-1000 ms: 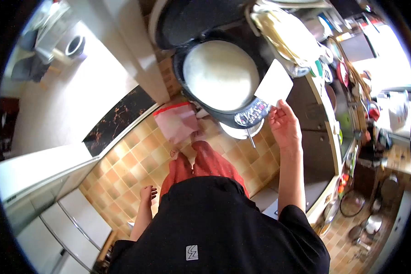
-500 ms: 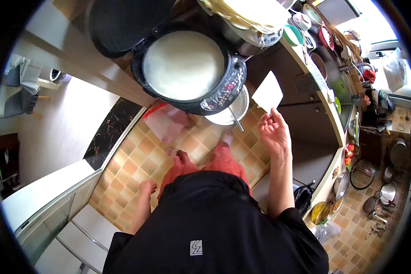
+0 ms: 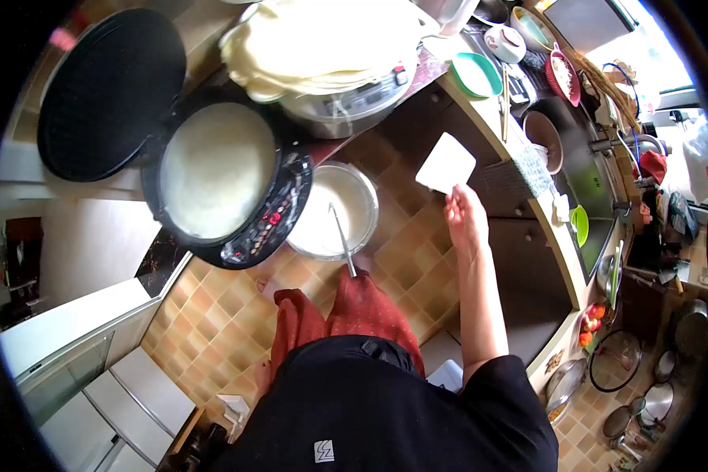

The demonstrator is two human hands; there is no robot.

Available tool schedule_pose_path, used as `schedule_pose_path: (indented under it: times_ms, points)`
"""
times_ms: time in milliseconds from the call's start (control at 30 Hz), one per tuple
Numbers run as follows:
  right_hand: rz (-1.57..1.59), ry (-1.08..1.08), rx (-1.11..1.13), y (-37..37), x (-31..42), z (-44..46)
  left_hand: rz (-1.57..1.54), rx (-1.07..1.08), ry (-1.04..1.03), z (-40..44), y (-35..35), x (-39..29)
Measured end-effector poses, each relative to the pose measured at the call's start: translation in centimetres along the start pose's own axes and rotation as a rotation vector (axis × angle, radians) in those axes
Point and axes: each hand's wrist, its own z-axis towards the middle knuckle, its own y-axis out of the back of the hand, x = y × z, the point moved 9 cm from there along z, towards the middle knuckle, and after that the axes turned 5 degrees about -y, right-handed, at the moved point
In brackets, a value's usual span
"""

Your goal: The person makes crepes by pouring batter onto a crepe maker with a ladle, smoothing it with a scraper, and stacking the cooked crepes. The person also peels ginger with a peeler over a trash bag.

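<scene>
My right hand (image 3: pixel 466 219) is closed on a flat white scraper (image 3: pixel 446 164), its blade raised over the floor to the right of the griddle. Close to my left hip, only a bit of my left hand (image 3: pixel 263 374) shows, its fingers hidden. The black electric griddle (image 3: pixel 269 228) is lit with red digits, and a pale round layer of batter (image 3: pixel 219 169) covers its plate. Below and right of it stands a bowl of white batter (image 3: pixel 362 206), with a metal-handled utensil (image 3: pixel 343 240) resting in it; its lower end is sunk in the batter.
The griddle's black lid (image 3: pixel 112 94) stands raised at left. A stack of thin pancakes (image 3: pixel 322 47) lies on a pot-like appliance at the back. The right counter holds a teal bowl (image 3: pixel 477 75), chopsticks (image 3: pixel 504 102), a red basket (image 3: pixel 562 75) and a sink (image 3: pixel 598 197). White drawers (image 3: pixel 126 409) stand lower left.
The view has turned, so the griddle and bowl appear farther left and the pancake stack shows more fully. My left hand has gone mostly out of sight by my hip. My right hand keeps the scraper.
</scene>
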Motion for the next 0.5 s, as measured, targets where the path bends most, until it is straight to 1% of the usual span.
schedule_pose_path:
  times_ms: [67,133,167,200,267,333,367,400,433,500]
  points:
    - [0.108,0.002,0.157,-1.2,3.3,4.8,-0.094,-0.057,0.21,-1.1,-3.2,1.6]
    - [0.204,-0.062,0.168,-2.4,5.6,9.1,-0.095,-0.081,0.171,-2.4,-2.9,-0.3]
    - [0.202,-0.055,0.092,-2.7,6.9,10.7,-0.093,-0.098,0.15,-3.2,-2.1,-1.2]
    - [0.229,-0.045,0.096,-2.9,8.0,13.0,-0.081,-0.061,0.17,-4.5,-1.2,-3.0]
    - [0.211,0.043,0.104,-2.5,10.2,19.2,-0.056,0.005,0.215,-6.0,0.4,-6.1]
    - [0.228,0.027,0.144,-1.9,11.9,25.7,-0.079,-0.023,0.047,-6.0,0.5,-8.0]
    - [0.209,0.164,0.217,-1.4,13.2,27.9,-0.098,-0.052,-0.015,-7.1,0.6,-8.7]
    - [0.232,0.235,0.141,-0.1,14.0,31.8,-0.106,-0.038,-0.01,-8.0,0.6,-9.3]
    - [0.127,0.19,0.08,0.3,14.7,33.4,-0.117,-0.025,0.002,-8.2,0.7,-10.0]
    - [-0.082,0.087,-0.022,1.3,16.0,36.3,-0.111,-0.022,0.197,-10.4,3.5,-13.8]
